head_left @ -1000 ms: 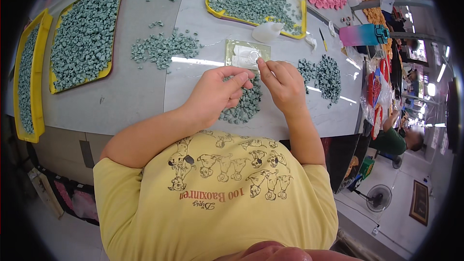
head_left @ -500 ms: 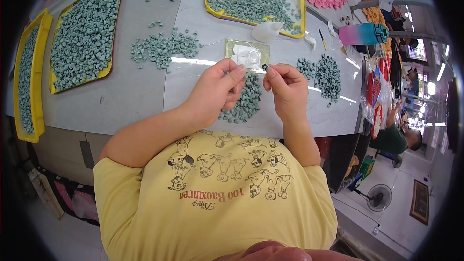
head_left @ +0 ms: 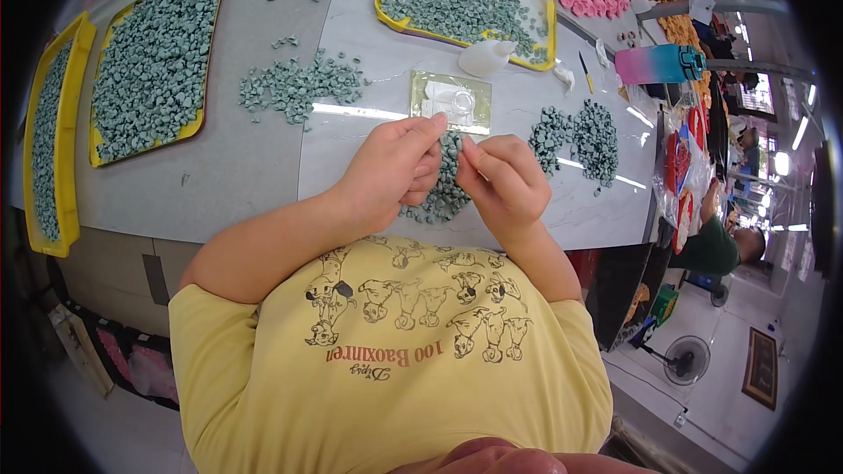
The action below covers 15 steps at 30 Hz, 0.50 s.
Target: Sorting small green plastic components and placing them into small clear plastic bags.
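Both hands are raised over the table's near edge, close together with a gap between them. My left hand (head_left: 397,165) is closed, thumb tip pressed to the forefinger; whatever it pinches is hidden. My right hand (head_left: 507,177) is also in a pinch, its fingertips against the view of a pile of small green pieces (head_left: 448,189). Any piece in that pinch is too small to tell from the pile behind. Just beyond the fingers lies a flat, yellowish-clear square plate (head_left: 483,98) with a white sheet (head_left: 450,98) and a ring-shaped mark on it.
A white squeeze bottle (head_left: 486,58) lies beyond the plate, before a yellow-rimmed tray (head_left: 551,35) of green pieces. More green heaps (head_left: 303,88) (head_left: 594,145) flank me. Two yellow trays (head_left: 204,114) (head_left: 72,140) stand left. At right are a knife (head_left: 587,73) and pink-blue bottle (head_left: 659,64).
My right hand has moved left and slightly down, toward my left hand. The small dark green piece seen at its fingertips before no longer shows clearly. My left hand has hardly moved.
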### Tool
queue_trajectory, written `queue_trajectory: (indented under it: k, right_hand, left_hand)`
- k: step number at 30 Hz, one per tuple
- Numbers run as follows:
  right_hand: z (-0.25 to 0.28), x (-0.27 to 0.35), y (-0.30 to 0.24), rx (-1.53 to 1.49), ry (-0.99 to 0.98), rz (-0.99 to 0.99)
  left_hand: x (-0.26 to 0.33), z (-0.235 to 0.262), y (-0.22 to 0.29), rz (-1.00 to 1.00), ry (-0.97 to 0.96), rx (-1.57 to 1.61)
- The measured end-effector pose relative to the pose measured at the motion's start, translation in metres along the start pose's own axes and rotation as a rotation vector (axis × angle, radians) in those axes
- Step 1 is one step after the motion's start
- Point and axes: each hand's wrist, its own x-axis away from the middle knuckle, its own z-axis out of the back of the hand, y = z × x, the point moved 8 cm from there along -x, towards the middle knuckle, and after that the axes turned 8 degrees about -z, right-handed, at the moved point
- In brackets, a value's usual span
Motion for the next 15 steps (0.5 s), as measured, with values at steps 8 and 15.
queue_trajectory:
  k: [8, 15]
  right_hand:
    - [-0.005, 0.002, -0.017, 0.115, -0.034, 0.262]
    - [-0.008, 0.003, -0.016, 0.139, -0.038, 0.289]
  left_hand:
    - [0.002, 0.0, -0.001, 0.033, 0.018, -0.002]
    - [0.003, 0.0, -0.001, 0.037, 0.011, -0.005]
